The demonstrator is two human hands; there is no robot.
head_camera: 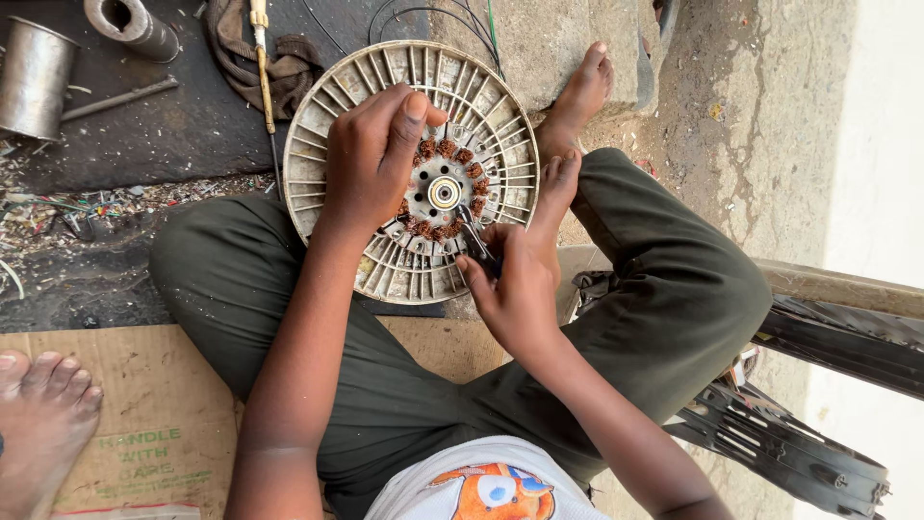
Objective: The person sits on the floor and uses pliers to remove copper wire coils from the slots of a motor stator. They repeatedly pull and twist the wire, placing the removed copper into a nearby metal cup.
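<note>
The person sits cross-legged on the ground, and a round ribbed motor disc (pixel 327 106) rests tilted against the shins, between the knees and the bare feet (pixel 576 101). The left hand (pixel 371 159) lies flat over the disc's left half, fingers (pixel 409 114) pressed together and curled over the ring of copper coils (pixel 452 152), hiding the coils on that side. The bright central hub (pixel 444 192) stays visible just right of the palm.

The right hand (pixel 515 289) closes around a small dark metal tool (pixel 474 231) whose tip reaches the lower right coils; the fingers wrap it so tightly that the handle is hidden, and what kind of tool it is cannot be made out. The disc's lower rim is covered by that wrist and the olive trousers (pixel 654 289).

On the dark mat (pixel 183 130) above lie a steel cylinder (pixel 34 77), cut off at the left edge, a short pipe piece (pixel 130 24), cut off at the top, a thin rod (pixel 120 96), and a yellow-handled tool (pixel 262 67) across a brown rag (pixel 289 63). Thin wires (pixel 423 14) run out of frame. Another person's bare foot (pixel 43 424) rests on cardboard (pixel 164 404) at lower left. Black plastic parts (pixel 789 443) lie at lower right.
</note>
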